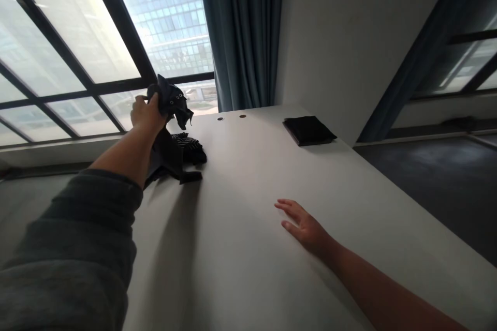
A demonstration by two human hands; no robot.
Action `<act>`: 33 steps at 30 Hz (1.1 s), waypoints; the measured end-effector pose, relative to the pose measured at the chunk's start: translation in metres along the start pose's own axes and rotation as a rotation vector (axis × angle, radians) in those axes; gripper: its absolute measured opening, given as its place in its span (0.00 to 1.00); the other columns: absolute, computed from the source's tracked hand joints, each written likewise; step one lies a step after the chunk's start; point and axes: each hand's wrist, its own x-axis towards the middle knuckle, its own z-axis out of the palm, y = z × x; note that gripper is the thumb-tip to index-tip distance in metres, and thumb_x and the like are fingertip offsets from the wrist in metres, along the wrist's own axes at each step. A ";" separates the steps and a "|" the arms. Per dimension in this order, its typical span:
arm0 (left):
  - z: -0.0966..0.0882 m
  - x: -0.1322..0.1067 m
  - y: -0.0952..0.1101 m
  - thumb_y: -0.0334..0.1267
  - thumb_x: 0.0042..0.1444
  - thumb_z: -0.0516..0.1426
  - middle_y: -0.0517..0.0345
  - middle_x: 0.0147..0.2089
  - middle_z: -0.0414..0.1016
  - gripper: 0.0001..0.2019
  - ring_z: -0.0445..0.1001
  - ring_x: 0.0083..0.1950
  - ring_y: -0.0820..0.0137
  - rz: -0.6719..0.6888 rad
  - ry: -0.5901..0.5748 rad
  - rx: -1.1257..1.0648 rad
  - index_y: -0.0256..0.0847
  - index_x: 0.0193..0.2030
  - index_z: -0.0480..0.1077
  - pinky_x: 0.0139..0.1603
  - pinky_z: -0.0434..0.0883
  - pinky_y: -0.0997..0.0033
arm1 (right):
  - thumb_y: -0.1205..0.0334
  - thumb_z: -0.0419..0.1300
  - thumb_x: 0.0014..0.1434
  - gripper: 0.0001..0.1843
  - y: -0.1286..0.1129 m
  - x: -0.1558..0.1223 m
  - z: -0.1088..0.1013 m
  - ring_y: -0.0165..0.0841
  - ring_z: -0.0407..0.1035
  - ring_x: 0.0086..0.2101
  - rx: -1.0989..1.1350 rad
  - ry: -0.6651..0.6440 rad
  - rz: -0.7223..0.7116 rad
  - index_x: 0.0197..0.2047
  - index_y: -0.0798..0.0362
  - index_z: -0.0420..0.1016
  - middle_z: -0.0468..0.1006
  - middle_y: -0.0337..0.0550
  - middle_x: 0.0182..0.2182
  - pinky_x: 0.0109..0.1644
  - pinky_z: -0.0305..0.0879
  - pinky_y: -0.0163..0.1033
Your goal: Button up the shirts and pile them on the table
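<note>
My left hand point(147, 114) is raised at the far left of the white table point(248, 207), gripping a crumpled dark garment point(166, 152) by one end, with the cloth hanging down to the tabletop. Behind that garment lies a heap of dark striped cloth point(190, 147), partly hidden by it. My right hand point(303, 227) is low over the middle of the table, fingers apart and holding nothing. Nearest to it, further up the table, is a neatly folded black garment point(308, 130).
Two small round holes point(231, 117) mark the table's far end. Large gridded windows point(70, 62) and a blue-grey curtain point(240, 31) stand beyond it. A dark floor point(427, 186) lies past the table's right edge.
</note>
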 end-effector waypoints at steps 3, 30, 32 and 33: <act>0.062 -0.044 -0.010 0.47 0.62 0.60 0.32 0.81 0.44 0.41 0.44 0.79 0.39 -0.118 -0.153 0.160 0.33 0.78 0.55 0.74 0.47 0.34 | 0.56 0.58 0.65 0.22 0.002 0.003 -0.001 0.44 0.62 0.68 -0.128 0.051 -0.048 0.60 0.47 0.78 0.70 0.50 0.65 0.75 0.58 0.57; 0.087 -0.333 0.018 0.50 0.70 0.52 0.52 0.80 0.55 0.27 0.50 0.81 0.54 0.231 -0.638 -0.081 0.55 0.75 0.63 0.79 0.46 0.40 | 0.57 0.60 0.62 0.19 0.126 0.278 -0.178 0.64 0.60 0.59 -0.868 0.595 0.365 0.54 0.49 0.81 0.68 0.75 0.60 0.54 0.52 0.72; 0.088 -0.332 0.016 0.50 0.70 0.53 0.52 0.79 0.56 0.27 0.52 0.80 0.55 0.235 -0.627 -0.090 0.55 0.74 0.64 0.79 0.47 0.42 | 0.63 0.54 0.65 0.20 0.111 0.285 -0.186 0.59 0.64 0.55 -0.935 0.462 0.371 0.54 0.53 0.82 0.71 0.75 0.58 0.52 0.54 0.68; 0.089 -0.332 0.016 0.50 0.69 0.53 0.52 0.79 0.57 0.27 0.52 0.80 0.55 0.235 -0.624 -0.095 0.55 0.74 0.64 0.79 0.47 0.42 | 0.66 0.52 0.65 0.21 0.101 0.288 -0.192 0.56 0.65 0.54 -0.946 0.444 0.386 0.55 0.54 0.82 0.72 0.76 0.56 0.51 0.55 0.65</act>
